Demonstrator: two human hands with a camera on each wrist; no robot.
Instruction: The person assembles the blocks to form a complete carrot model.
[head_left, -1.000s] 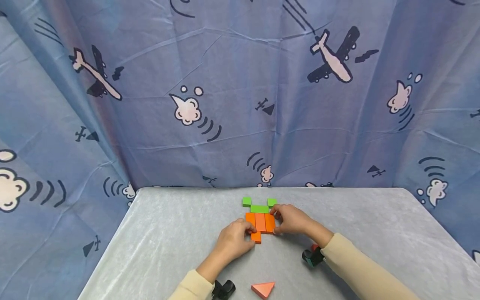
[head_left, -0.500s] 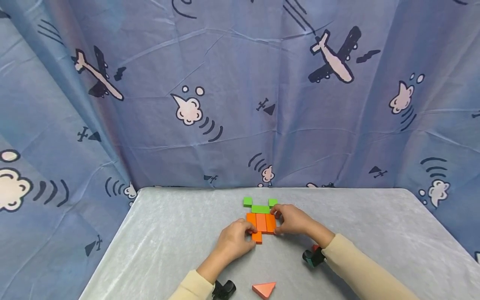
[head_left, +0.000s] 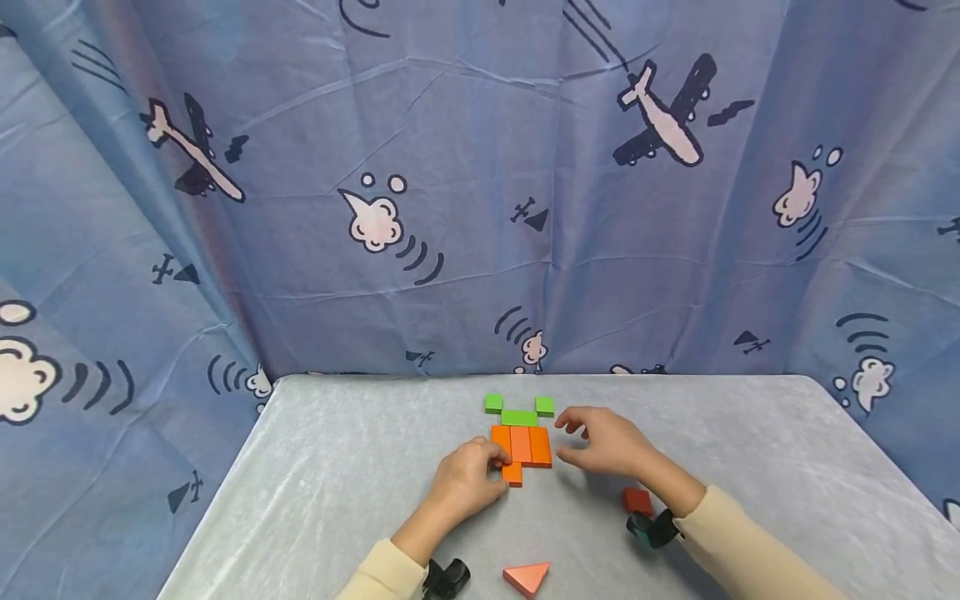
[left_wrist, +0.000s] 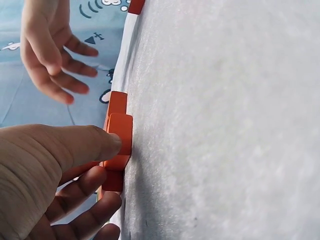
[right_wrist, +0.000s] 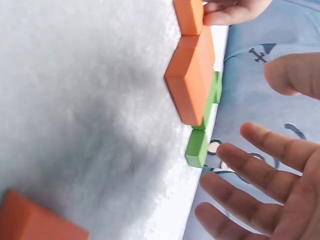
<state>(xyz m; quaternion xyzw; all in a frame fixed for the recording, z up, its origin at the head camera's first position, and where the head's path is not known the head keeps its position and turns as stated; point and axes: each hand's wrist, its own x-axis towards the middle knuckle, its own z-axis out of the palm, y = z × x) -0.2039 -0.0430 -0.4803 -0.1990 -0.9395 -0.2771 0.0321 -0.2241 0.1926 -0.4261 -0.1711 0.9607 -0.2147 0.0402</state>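
Observation:
Three upright orange blocks [head_left: 521, 445] lie side by side as one panel on the table. Above them is a flat green block [head_left: 519, 418], with a small green cube [head_left: 493, 404] and a second green cube [head_left: 544, 406] at its upper corners. A smaller orange block [head_left: 512, 475] touches the panel's lower edge, left of its middle. My left hand [head_left: 468, 475] pinches this smaller block; in the left wrist view the thumb [left_wrist: 95, 142] lies on its near end. My right hand [head_left: 607, 442] hovers just right of the panel, fingers spread and holding nothing.
A salmon-coloured triangular block [head_left: 527, 577] lies near the front of the grey-white table [head_left: 337, 467]. A red block [head_left: 637, 501] lies under the right forearm. Black wrist cameras are strapped to both wrists. A blue curtain [head_left: 480, 208] with printed aeroplanes stands behind the table.
My right hand has let go of the panel's right side and drawn back to the right, uncovering the red block. My left hand and the blocks have stayed in place.

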